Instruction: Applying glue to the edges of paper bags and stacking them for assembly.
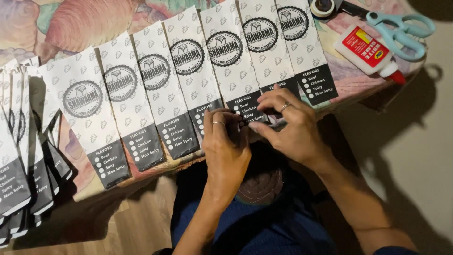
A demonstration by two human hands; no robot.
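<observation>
Paper bag [236, 66] under both hands is the one being worked: white, patterned, round dark emblem, dark band at its near end. Its long axis runs away from the person, tilted slightly left at the far end; near end overhangs the table [349, 80] edge, right at the fingertips. Left hand [226, 146] and right hand [292, 125] are close together, fingers pinched on the bag's dark bottom edge; what exactly sits between the fingertips is too small to tell. Right hand reaches slightly farther over the band, left hand sits nearer the body. Same bags lie side by side in a row [141, 94] to the left, overlapping; a stack [19, 156] sits at far left. Farther off, right: glue bottle [368, 51], light blue scissors [401, 29], tape roll [323, 7].
</observation>
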